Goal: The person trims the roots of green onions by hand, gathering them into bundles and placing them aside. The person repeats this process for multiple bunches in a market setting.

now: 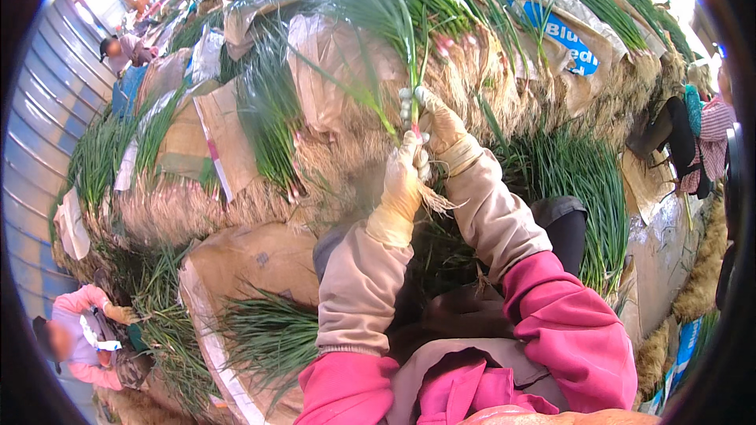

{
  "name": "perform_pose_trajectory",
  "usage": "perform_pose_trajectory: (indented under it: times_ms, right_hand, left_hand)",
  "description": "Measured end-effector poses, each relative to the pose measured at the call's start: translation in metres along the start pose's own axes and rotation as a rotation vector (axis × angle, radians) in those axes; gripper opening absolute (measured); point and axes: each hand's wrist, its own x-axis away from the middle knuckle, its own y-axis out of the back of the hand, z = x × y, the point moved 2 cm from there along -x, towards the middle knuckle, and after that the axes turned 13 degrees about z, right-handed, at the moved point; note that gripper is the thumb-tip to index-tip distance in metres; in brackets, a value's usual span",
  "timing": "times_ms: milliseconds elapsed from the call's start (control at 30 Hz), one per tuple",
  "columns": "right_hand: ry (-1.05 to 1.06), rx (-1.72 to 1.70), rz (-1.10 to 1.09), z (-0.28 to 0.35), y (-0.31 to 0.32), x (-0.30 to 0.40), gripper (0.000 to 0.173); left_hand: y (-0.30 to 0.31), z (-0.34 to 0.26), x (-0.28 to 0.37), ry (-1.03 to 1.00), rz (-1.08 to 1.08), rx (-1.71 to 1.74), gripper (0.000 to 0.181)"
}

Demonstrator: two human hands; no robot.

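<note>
Both of my hands wear pale yellow rubber gloves with whitish coverings on the fingertips. My left hand [403,183] grips a small bunch of green onions [416,71] low down, at the pinkish bulb end, with pale roots hanging beneath it. My right hand [438,124] closes around the same stalks just above and to the right. The long green leaves stand up from my hands towards the top of the view. Behind them lies a long pile of green onions [437,12], its shaggy roots facing me.
Brown sheeting [254,260] and a loose heap of green leaves [271,330] lie at lower left. More green onions [579,189] lean at my right. One person [82,330] sits at far left, another [709,141] at far right. A corrugated metal wall [41,130] runs along the left.
</note>
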Motion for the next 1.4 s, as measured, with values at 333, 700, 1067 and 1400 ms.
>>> perform_pose_trajectory:
  times_ms: [333, 700, 1067, 1400]
  right_hand:
    - [0.220, 0.731, -0.237, 0.011, 0.001, -0.007, 0.018]
    - [0.442, 0.069, -0.439, 0.017, 0.044, -0.020, 0.015]
    - [-0.333, 1.422, 0.222, -0.047, 0.088, 0.056, 0.034]
    - [-0.298, 0.870, 0.081, 0.012, -0.007, 0.034, 0.024]
  left_hand:
    - [0.004, 0.003, 0.003, -0.062, -0.234, -0.209, 0.022]
    - [-0.003, 0.006, 0.008, 0.010, -0.216, -0.203, 0.018]
    - [0.006, 0.001, 0.020, -0.005, 0.106, 0.494, 0.016]
    - [0.005, 0.001, 0.010, -0.005, -0.078, -0.088, 0.025]
